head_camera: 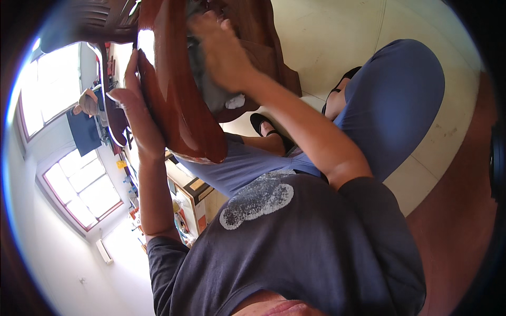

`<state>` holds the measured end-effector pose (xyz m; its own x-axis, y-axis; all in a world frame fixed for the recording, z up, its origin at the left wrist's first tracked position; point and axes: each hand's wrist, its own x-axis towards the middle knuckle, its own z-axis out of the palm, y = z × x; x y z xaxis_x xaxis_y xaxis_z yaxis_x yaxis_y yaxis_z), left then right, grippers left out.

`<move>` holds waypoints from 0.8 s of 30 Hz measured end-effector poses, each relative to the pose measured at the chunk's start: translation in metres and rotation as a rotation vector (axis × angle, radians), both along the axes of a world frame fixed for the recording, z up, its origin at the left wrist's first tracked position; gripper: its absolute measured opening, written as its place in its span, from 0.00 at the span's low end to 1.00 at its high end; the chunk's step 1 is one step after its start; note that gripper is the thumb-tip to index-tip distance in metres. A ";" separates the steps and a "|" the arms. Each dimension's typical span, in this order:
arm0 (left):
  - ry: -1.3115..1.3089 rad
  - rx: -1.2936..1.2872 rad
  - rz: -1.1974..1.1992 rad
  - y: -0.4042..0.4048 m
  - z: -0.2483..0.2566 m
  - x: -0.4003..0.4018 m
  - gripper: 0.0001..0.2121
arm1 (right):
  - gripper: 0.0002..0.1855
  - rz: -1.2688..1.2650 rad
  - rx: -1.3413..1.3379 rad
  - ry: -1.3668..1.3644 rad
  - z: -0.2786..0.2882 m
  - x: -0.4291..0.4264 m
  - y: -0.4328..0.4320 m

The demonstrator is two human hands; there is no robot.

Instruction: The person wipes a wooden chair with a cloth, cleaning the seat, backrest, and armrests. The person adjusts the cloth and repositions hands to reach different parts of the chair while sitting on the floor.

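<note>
A glossy red-brown wooden piece with a rounded end, apparently a furniture armrest, rises in front of my chest. My left hand lies against its outer side. The thumb is stretched away from the wood, and whether the fingers curl around behind it is hidden. My right hand is blurred, with bent fingers, over a dark grey surface on the inner side. Whether it holds anything cannot be made out. A small white patch shows on the grey below that hand.
Dark carved wood with slats fills the top left, and a curved wooden part hangs left of my thumb. My blue-trousered knee is at the right above a tiled floor. Another person is farther back, near windows.
</note>
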<state>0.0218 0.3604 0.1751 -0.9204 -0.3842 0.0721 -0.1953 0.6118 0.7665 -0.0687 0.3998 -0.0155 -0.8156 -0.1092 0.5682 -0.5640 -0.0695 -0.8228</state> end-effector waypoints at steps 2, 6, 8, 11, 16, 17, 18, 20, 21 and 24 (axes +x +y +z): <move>-0.007 -0.030 -0.047 0.006 0.004 -0.008 0.46 | 0.36 0.000 0.197 -0.101 -0.069 -0.039 -0.006; -0.039 -0.122 -0.043 -0.009 0.006 0.006 0.47 | 0.34 0.179 0.642 -0.191 -0.085 -0.013 -0.012; -0.002 -0.041 -0.004 -0.013 -0.002 0.014 0.47 | 0.34 0.100 0.170 -0.149 -0.033 0.026 -0.014; -0.015 0.027 -0.020 -0.007 0.002 0.008 0.44 | 0.33 0.051 -0.002 -0.155 -0.023 0.023 -0.007; -0.019 -0.091 -0.130 -0.004 0.003 -0.004 0.38 | 0.31 -0.105 0.324 -0.354 -0.150 -0.006 -0.007; -0.029 -0.089 -0.108 -0.008 0.001 -0.001 0.39 | 0.30 -0.011 0.342 -0.363 -0.139 -0.012 -0.013; -0.006 -0.046 -0.077 -0.010 0.000 0.002 0.39 | 0.30 0.094 0.364 -0.374 -0.117 -0.011 -0.022; 0.021 0.009 -0.070 -0.019 -0.009 0.012 0.42 | 0.31 0.128 0.241 -0.241 -0.064 0.004 -0.022; 0.013 -0.012 -0.076 -0.021 -0.007 0.016 0.43 | 0.31 0.059 0.083 -0.110 -0.024 0.017 -0.015; -0.007 0.064 -0.024 -0.006 0.003 0.008 0.43 | 0.30 -0.015 -0.047 -0.032 -0.023 0.022 0.008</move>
